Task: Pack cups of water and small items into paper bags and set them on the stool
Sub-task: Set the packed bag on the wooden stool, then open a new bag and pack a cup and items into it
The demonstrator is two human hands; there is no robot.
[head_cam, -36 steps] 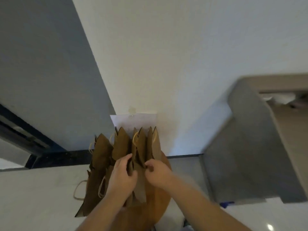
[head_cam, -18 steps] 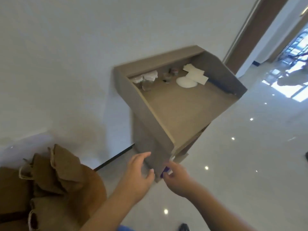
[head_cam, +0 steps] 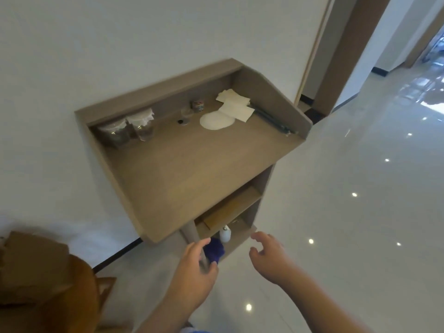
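Cups (head_cam: 144, 131) sat way back by the counter (head_cam: 192, 169) rear wall, well apart from left hand (head_cam: 192, 267) and right hand (head_cam: 269, 258), fingers loosely spread holding nothing, open counter between

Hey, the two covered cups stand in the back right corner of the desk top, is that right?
Not quite. The two covered cups stand in the back left corner of the desk top, as the head view shows. It is the papers that lie at the back right.
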